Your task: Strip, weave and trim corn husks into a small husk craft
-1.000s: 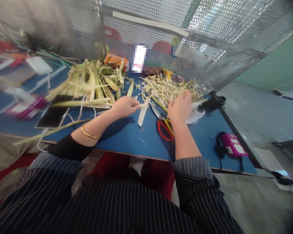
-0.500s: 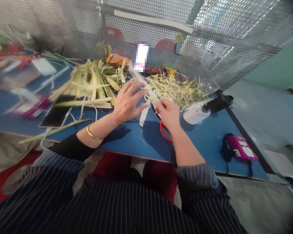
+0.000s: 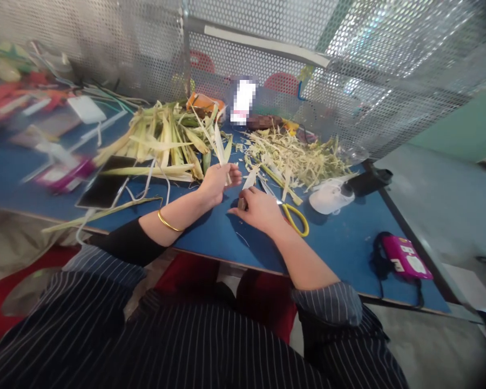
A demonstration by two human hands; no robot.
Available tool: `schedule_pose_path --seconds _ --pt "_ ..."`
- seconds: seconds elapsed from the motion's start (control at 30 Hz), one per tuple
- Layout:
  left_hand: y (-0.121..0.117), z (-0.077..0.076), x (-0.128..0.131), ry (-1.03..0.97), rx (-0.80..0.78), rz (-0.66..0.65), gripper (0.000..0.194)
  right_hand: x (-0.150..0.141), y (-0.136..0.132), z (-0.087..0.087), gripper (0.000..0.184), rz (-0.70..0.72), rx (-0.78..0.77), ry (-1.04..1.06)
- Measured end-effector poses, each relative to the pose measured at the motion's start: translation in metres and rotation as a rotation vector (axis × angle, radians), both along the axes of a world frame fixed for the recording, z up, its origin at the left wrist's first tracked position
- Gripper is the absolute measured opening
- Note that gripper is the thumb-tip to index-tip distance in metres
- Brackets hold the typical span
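Pale strips of corn husk (image 3: 218,145) stand upward out of my left hand (image 3: 216,183), whose fingers are closed round their lower ends. My right hand (image 3: 261,209) is low over the blue table, with its fingers curled down. A small brownish piece (image 3: 242,203) shows between its thumb and fingers; I cannot make out its kind. Just beyond those fingertips is a short whitish husk piece (image 3: 250,177). Scissors with a yellow handle (image 3: 296,220) lie right beside my right hand, their blades pointing toward the shredded husk (image 3: 299,159).
Long husks (image 3: 162,135) are heaped at the back left, near a dark phone (image 3: 105,183) and white cables. On the right are a white object (image 3: 328,197), a black cylinder (image 3: 370,182) and a magenta box (image 3: 407,256). A perforated metal screen (image 3: 259,59) rises behind the table (image 3: 210,229).
My right hand has let go of the husk strip and moved down to the table, uncovering the scissors. My left hand, formerly spread beside the strip, is closed round husk strips.
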State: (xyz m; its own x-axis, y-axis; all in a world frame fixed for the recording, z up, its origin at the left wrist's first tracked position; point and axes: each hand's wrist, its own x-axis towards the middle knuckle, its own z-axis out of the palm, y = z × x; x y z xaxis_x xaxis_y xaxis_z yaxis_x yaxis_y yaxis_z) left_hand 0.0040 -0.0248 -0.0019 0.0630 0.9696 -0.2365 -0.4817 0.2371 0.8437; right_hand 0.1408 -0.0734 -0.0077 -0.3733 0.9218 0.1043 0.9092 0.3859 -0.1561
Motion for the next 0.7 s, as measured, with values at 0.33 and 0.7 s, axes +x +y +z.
schedule_pose_path --seconds 0.33,0.7 --pt "0.0059 -0.0059 -0.0075 0.142 -0.06 -0.137 0.015 -0.0028 -0.006 0.0055 0.023 0.103 0.037 -0.245" --pt "0.004 -0.0066 -0.0056 0.114 -0.08 -0.212 0.013 0.0013 -0.003 0.0009 0.014 -0.043 0.068 0.069"
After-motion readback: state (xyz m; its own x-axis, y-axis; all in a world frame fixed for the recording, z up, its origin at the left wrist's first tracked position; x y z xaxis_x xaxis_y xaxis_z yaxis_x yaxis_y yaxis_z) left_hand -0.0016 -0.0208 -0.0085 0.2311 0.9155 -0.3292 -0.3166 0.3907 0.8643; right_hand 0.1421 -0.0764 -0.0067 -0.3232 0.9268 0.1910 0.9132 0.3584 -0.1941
